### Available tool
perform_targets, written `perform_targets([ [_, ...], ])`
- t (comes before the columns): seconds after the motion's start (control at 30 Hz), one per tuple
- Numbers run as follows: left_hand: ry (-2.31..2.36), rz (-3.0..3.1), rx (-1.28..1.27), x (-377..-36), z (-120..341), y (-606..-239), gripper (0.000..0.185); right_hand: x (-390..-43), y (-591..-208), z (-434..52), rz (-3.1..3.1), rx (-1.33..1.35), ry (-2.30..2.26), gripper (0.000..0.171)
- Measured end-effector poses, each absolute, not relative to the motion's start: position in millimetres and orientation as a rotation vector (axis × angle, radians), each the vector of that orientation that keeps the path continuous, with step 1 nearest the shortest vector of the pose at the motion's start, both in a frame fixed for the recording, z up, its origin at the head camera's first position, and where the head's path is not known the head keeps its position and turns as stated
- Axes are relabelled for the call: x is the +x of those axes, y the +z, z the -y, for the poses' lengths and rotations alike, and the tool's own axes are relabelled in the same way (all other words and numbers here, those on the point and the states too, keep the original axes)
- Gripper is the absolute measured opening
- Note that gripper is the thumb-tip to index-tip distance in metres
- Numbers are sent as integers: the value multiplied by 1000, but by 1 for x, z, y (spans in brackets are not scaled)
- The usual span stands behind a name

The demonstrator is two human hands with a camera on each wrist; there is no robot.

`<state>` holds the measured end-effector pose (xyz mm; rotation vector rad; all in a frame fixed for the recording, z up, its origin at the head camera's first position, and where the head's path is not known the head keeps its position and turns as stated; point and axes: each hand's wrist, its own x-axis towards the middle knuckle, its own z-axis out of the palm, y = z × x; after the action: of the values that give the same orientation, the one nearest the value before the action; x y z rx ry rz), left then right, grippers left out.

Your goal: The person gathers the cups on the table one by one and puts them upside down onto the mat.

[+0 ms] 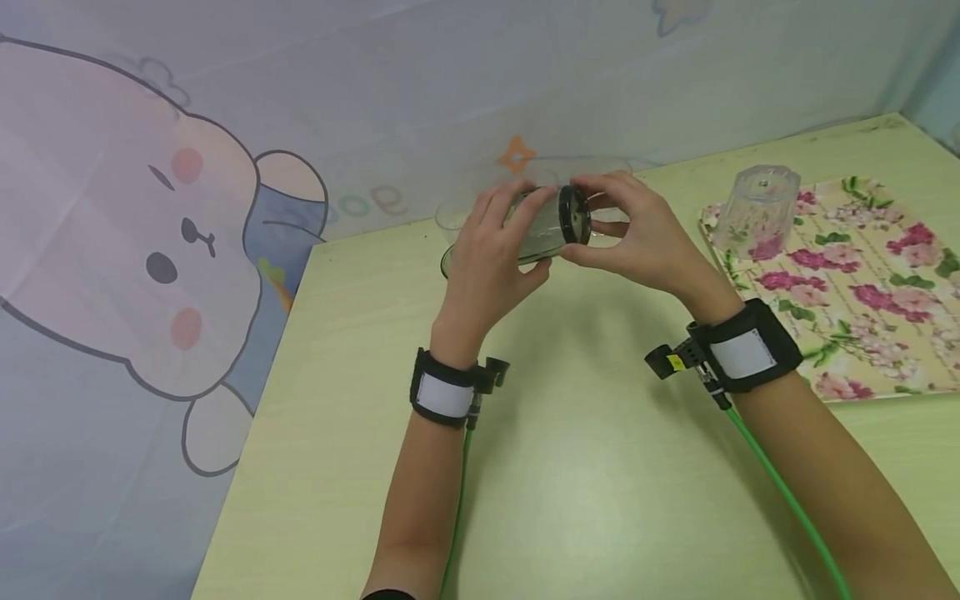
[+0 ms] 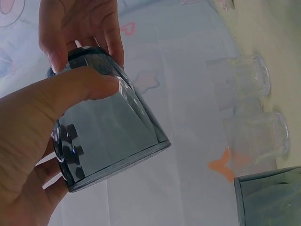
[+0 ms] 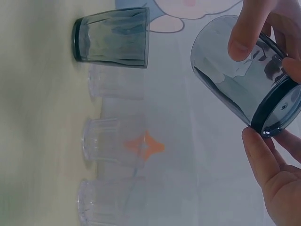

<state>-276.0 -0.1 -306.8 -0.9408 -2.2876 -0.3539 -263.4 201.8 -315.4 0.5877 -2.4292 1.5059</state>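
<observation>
A smoky grey glass tumbler (image 1: 542, 227) is held on its side above the pale green table (image 1: 570, 467). My left hand (image 1: 527, 235) grips its body, thumb underneath and fingers over the top. My right hand (image 1: 579, 220) pinches its dark base between fingertips and thumb. In the left wrist view the tumbler (image 2: 108, 136) has its open rim pointing down and right, with my left thumb (image 2: 66, 101) across its side. The right wrist view shows the tumbler (image 3: 235, 75) with my right thumb (image 3: 263, 160) below the base.
A second grey tumbler (image 3: 113, 37) stands on the table by the wall, next to a row of clear glasses (image 3: 113, 146). On the right lies a floral mat (image 1: 862, 275) with an upturned clear glass (image 1: 757, 208). A cartoon-rabbit wall backs the table.
</observation>
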Motion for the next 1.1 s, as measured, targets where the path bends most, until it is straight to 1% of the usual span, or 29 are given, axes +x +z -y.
perform_targets([
  [0.23, -373, 2253, -899, -274, -1, -306, 62, -263, -314, -201, 2394, 619, 1591, 81],
  [0.37, -407, 2230, -866, -274, -1, -307, 62, -263, -315, -201, 2367, 631, 1636, 84],
  [0.6, -515, 2170, -818, -275, -1, -306, 62, -263, -314, -201, 2356, 633, 1676, 82],
  [1.1, -652, 2098, -755, -278, -2, -312, 68, -263, -313, -203, 2316, 672, 1657, 79],
])
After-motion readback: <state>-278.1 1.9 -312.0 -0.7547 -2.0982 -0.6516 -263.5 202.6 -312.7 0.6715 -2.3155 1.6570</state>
